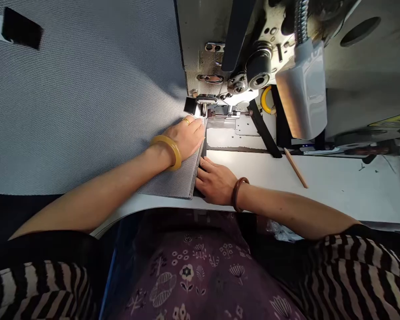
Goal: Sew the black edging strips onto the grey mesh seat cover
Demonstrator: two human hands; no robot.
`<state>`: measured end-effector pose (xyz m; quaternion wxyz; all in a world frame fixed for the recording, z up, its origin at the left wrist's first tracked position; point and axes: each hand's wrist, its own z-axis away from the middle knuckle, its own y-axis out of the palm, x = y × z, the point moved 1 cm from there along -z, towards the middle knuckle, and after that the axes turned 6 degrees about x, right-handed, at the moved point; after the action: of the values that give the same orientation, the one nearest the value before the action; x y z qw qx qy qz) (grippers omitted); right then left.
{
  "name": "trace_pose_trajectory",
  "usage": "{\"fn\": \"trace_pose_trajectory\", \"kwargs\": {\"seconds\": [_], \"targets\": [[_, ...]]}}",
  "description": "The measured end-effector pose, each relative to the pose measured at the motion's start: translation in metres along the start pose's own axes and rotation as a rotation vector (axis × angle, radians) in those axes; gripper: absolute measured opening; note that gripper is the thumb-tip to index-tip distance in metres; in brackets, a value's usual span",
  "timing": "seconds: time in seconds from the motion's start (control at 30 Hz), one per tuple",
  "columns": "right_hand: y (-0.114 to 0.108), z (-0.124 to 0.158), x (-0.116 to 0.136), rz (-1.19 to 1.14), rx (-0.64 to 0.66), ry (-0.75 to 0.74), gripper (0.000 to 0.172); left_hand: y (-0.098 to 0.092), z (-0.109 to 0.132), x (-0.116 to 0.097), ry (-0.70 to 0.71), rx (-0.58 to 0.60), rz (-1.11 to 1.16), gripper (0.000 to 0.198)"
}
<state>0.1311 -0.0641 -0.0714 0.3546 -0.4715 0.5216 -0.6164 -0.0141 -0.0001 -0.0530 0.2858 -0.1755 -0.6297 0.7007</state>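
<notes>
A large sheet of grey woven-look fabric (pixel 103 98) lies on the left, its straight right edge running up to the needle area of a sewing machine (pixel 206 104). My left hand (pixel 186 137) rests flat on this fabric just before the presser foot, fingers stretched out. Beside the edge, my right hand (pixel 218 181) is low on the table with its fingers bent around a black strip (pixel 203 149) that shows along and under the fabric edge. Its fingertips are partly hidden there. A small black piece (pixel 190 105) sits left of the presser foot.
A lamp (pixel 303 89) hangs from a flexible metal neck at the right. On the white table (pixel 346 191) lies a pencil (pixel 295 168). Black strips (pixel 265 129) and a yellow ring (pixel 267 100) are behind it. Another black patch (pixel 22 28) is on the fabric's far left.
</notes>
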Motion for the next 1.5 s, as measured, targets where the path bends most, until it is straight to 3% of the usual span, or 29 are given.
{"fn": "trace_pose_trajectory", "kwargs": {"seconds": [0.27, 0.5, 0.93, 1.0, 1.07, 1.13, 1.2, 1.27, 1.33, 1.4, 1.5], "targets": [[0.000, -0.002, -0.002, -0.038, 0.006, 0.031, 0.026, 0.001, 0.000, 0.003, -0.052, -0.015, 0.056, 0.033], [-0.007, -0.005, -0.006, -0.060, 0.107, 0.022, 0.029, 0.005, 0.003, 0.002, -0.078, -0.083, 0.120, 0.033], [-0.007, -0.005, -0.009, 0.010, 0.121, 0.063, 0.032, -0.005, -0.010, -0.006, -0.227, -0.008, 0.168, 0.034], [-0.006, -0.003, -0.011, 0.019, 0.129, 0.040, 0.036, -0.010, -0.001, -0.007, -0.231, 0.013, 0.237, 0.035], [-0.004, -0.001, -0.013, 0.010, 0.095, 0.022, 0.042, -0.014, 0.019, -0.009, -0.123, 0.053, 0.328, 0.046], [-0.001, 0.000, -0.014, -0.007, 0.033, 0.014, 0.043, -0.014, 0.046, -0.010, 0.046, 0.113, 0.395, 0.076], [0.002, 0.001, -0.014, -0.021, -0.016, 0.012, 0.037, -0.010, 0.073, -0.009, 0.116, 0.170, 0.385, 0.104], [0.005, 0.000, -0.012, -0.027, -0.037, 0.015, 0.033, -0.006, 0.092, -0.005, 0.123, 0.190, 0.371, 0.098], [0.007, -0.001, -0.010, -0.020, -0.054, 0.029, 0.033, -0.005, 0.099, -0.002, 0.122, 0.174, 0.435, 0.075], [0.007, -0.002, -0.008, 0.005, -0.069, 0.035, 0.036, -0.007, 0.096, 0.000, 0.095, 0.154, 0.576, 0.062], [0.007, -0.003, -0.006, 0.040, -0.058, 0.028, 0.038, -0.014, 0.086, -0.003, 0.027, 0.123, 0.751, 0.063]]}}
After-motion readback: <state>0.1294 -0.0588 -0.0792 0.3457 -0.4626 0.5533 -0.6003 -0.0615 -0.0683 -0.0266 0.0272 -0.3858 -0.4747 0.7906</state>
